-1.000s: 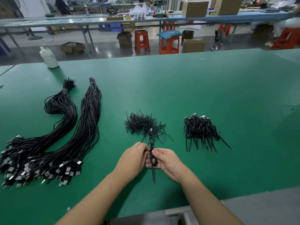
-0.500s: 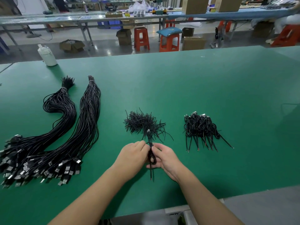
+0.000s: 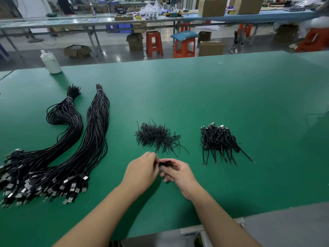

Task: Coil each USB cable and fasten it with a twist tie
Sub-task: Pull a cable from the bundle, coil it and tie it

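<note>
Near the worktop's front edge, the left hand (image 3: 142, 171) and right hand (image 3: 175, 172) pinch a small coiled cable (image 3: 162, 163) between them — light, springy, likely to uncoil unless gripped at the tie.

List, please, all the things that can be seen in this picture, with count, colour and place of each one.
table: one, green, fills the foreground.
long cable bundles: two, black, left side of the table, metal plugs at the near end.
twist ties: one loose pile, black, centre, just beyond the hands.
coiled cables: one pile, black, right of the ties.
bottle: one, white, far left edge of the table.
stools: several, orange, on the floor behind.
cardboard boxes: several, brown, floor and far benches.
left hand: pinches a small black piece, too blurred to name.
right hand: holds the same piece.
</note>
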The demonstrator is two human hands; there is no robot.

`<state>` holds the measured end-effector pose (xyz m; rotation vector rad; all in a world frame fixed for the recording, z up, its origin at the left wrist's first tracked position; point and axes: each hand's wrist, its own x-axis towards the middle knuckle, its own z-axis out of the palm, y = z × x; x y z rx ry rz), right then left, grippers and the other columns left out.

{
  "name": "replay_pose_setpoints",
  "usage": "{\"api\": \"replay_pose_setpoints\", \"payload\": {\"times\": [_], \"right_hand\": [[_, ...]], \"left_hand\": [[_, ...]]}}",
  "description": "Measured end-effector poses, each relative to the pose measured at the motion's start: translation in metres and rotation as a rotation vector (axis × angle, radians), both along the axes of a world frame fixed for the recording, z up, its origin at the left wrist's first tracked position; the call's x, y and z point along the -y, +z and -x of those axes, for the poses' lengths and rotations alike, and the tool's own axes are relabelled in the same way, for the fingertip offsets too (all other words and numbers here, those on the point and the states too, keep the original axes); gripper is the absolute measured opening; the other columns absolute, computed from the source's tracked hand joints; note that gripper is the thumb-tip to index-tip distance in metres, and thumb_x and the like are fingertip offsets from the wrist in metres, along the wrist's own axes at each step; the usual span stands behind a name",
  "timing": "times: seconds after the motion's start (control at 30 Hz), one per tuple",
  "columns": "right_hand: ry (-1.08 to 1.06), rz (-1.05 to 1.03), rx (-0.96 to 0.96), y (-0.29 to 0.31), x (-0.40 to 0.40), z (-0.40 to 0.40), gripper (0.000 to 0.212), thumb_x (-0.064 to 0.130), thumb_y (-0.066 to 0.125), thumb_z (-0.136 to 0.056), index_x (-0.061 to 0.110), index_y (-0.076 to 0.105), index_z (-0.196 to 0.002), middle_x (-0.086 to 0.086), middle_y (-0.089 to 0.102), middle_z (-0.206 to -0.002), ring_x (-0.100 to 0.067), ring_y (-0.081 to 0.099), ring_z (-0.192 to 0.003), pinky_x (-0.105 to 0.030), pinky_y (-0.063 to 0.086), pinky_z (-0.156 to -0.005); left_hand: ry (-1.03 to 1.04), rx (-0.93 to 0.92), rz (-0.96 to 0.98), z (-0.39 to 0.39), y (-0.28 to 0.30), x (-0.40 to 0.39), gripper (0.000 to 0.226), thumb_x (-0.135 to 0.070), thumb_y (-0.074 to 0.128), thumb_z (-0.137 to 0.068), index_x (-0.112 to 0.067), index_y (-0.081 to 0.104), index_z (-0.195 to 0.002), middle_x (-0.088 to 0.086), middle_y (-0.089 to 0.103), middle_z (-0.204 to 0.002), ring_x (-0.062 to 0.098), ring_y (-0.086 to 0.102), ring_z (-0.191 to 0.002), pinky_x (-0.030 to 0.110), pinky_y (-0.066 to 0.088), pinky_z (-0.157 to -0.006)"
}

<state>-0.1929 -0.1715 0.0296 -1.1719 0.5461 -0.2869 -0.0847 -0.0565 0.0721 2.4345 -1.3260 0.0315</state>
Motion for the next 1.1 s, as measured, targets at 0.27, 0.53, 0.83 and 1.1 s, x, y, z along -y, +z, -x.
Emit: {"api": "replay_pose_setpoints", "payload": {"times": [0.27, 0.53, 0.83, 1.1], "right_hand": [[-0.027, 0.195, -0.011, 0.032, 0.011, -0.011, 0.009, 0.021, 0.071, -0.091, 0.015, 0.073, -0.097, -0.001, 0.063, -0.063, -0.012, 0.042, -0.047, -0.025, 0.034, -0.048], [-0.005, 0.159, 0.069, 0.053, 0.004, -0.015, 0.007, 0.014, 0.06, -0.098, 0.017, 0.056, -0.103, -0.01, 0.065, -0.067, -0.012, 0.053, -0.049, -0.022, 0.044, -0.05], [0.091, 0.3, 0.063, 0.062, -0.002, -0.009, 0.016, 0.006, 0.066, -0.092, 0.012, 0.072, -0.106, 0.009, 0.065, -0.071, 0.0, 0.052, -0.056, -0.015, 0.041, -0.054], [-0.02, 0.445, 0.022, 0.065, -0.006, -0.006, 0.012, 0.021, 0.058, -0.1, 0.021, 0.068, -0.094, 0.005, 0.046, -0.055, -0.006, 0.037, -0.049, -0.022, 0.029, -0.049]], "left_hand": [[-0.234, 0.498, 0.123, -0.003, 0.028, -0.007, 0.022, -0.005, 0.078, -0.067, -0.013, 0.062, -0.078, 0.002, 0.051, -0.071, 0.023, 0.051, -0.057, 0.034, 0.041, -0.051], [-0.255, 0.406, 0.194, -0.004, 0.036, -0.015, 0.016, -0.009, 0.077, -0.077, -0.015, 0.064, -0.084, -0.002, 0.058, -0.076, 0.021, 0.054, -0.061, 0.033, 0.044, -0.058], [0.066, -0.342, 0.396, -0.005, 0.045, -0.02, 0.024, -0.012, 0.069, -0.085, -0.031, 0.06, -0.075, -0.025, 0.061, -0.07, 0.001, 0.052, -0.062, 0.01, 0.037, -0.057], [0.106, -0.423, 0.475, 0.006, 0.041, -0.018, 0.02, -0.016, 0.07, -0.088, -0.031, 0.063, -0.077, -0.016, 0.063, -0.068, 0.006, 0.053, -0.059, 0.015, 0.041, -0.058]]}}
